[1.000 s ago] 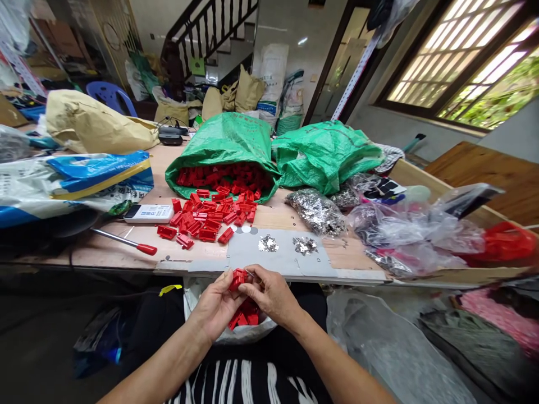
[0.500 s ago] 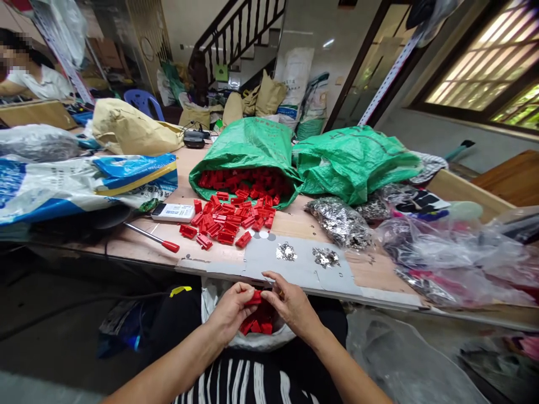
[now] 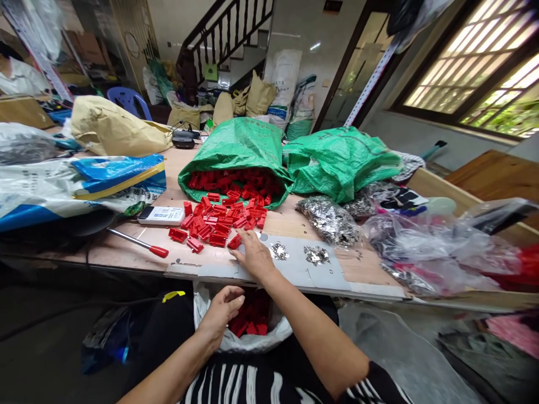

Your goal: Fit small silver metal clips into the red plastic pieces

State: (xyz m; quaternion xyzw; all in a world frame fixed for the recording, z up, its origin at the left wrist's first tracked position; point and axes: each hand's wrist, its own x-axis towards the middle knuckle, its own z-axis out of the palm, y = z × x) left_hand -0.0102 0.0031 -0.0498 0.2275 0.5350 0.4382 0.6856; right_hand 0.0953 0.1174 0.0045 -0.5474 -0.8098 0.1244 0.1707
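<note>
My right hand (image 3: pixel 256 257) reaches over the table edge, its fingers apart around a red plastic part (image 3: pixel 234 242) at the near side of a loose pile of red parts (image 3: pixel 214 221). That part still lies on the table at my fingertips. My left hand (image 3: pixel 221 314) hovers at the rim of a white sack (image 3: pixel 273 340) on my lap, fingers loosely curled and apart, with nothing visible in them. More red parts (image 3: pixel 252 327) lie inside this sack. Two small heaps of shiny metal pieces, a left heap (image 3: pixel 279 251) and a right heap (image 3: pixel 316 255), rest on a grey sheet (image 3: pixel 295 272).
Behind the pile, a green sack (image 3: pixel 236 146) lies with its mouth open, full of red parts. Another green sack (image 3: pixel 341 160) and a clear bag of metal pieces (image 3: pixel 328 221) are to the right. A red-handled rod (image 3: pixel 158 251) and a white device (image 3: pixel 162 215) lie left.
The red part held between both hands over the lap sack is gone from my fingers. My right hand has moved up and forward to the pile; my left has drawn slightly left. The view has shifted right.
</note>
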